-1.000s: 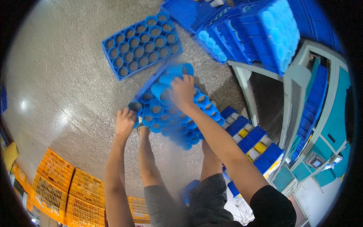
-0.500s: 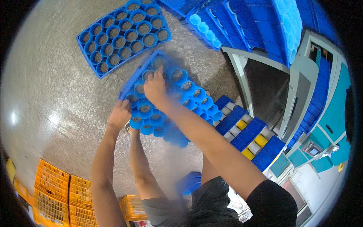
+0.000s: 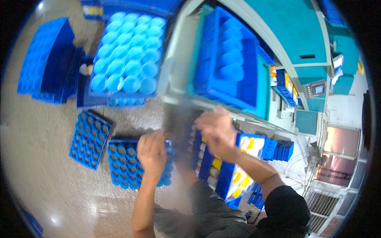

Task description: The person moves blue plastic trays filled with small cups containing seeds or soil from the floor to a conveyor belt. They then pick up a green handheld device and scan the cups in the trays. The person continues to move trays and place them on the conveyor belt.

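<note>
My left hand (image 3: 152,154) hangs over a blue tray of round blue cups (image 3: 124,164) on the floor, fingers loosely bent, nothing visible in them. Grey contents show in some of the cups. Over to the right, my right hand (image 3: 217,129) is smeared by motion, so its fingers cannot be read. It appears in front of the near edge of a deep blue crate (image 3: 248,71) on the machine. Light blue cups (image 3: 231,51) stand in a row inside that crate.
A second tray of filled cups (image 3: 90,139) lies on the floor at left. Behind are a large block of light blue cups (image 3: 127,55) and a stack of blue trays (image 3: 43,59). Blue crates with white and yellow pieces (image 3: 241,168) stand right of my legs. Teal machine panels (image 3: 295,33) rise at far right.
The view has swung right, toward the machine. Both hands have come off the cup tray on the floor; my right hand has moved over toward the crate on the machine.
</note>
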`<action>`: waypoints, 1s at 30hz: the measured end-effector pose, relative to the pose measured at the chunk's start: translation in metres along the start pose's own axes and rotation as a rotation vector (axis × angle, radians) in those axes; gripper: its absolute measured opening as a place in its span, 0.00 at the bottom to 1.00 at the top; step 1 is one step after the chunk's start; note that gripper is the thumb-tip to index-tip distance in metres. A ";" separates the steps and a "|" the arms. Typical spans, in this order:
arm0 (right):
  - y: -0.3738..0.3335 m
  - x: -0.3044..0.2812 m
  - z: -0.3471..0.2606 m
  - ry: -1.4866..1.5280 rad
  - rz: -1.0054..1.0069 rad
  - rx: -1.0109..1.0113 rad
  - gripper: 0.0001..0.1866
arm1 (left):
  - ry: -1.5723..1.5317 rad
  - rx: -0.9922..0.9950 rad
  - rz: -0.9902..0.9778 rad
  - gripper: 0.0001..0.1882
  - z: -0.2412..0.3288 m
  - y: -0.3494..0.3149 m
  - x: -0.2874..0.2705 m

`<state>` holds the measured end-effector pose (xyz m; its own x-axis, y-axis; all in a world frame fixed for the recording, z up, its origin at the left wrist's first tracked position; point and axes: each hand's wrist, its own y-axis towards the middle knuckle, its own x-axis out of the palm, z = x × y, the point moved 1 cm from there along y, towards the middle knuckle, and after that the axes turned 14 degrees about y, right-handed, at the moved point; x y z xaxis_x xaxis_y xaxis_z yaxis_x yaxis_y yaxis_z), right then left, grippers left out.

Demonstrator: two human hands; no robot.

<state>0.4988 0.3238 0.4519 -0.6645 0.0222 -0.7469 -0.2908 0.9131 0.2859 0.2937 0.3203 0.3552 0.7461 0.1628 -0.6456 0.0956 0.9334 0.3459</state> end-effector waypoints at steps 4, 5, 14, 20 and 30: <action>0.076 -0.147 0.114 -0.290 0.250 0.082 0.06 | -0.059 0.380 0.108 0.12 0.128 0.145 0.088; 0.100 -0.169 0.150 -0.346 0.235 0.073 0.08 | -0.007 0.397 0.037 0.11 0.155 0.171 0.114; 0.200 -0.176 0.329 -0.719 -0.526 -0.002 0.21 | 0.431 0.743 -0.228 0.04 0.188 0.235 0.200; 0.182 -0.191 0.270 -0.748 -0.374 -0.013 0.17 | 0.315 0.642 -0.037 0.10 0.194 0.178 0.066; 0.035 -0.147 -0.059 -0.418 -0.384 0.005 0.16 | 0.605 0.154 -0.297 0.14 -0.004 -0.087 -0.182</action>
<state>0.5451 0.3285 0.6071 -0.1827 -0.1535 -0.9711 -0.4539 0.8893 -0.0552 0.1467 0.2109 0.4404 0.1795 0.0983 -0.9788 0.3648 0.9174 0.1590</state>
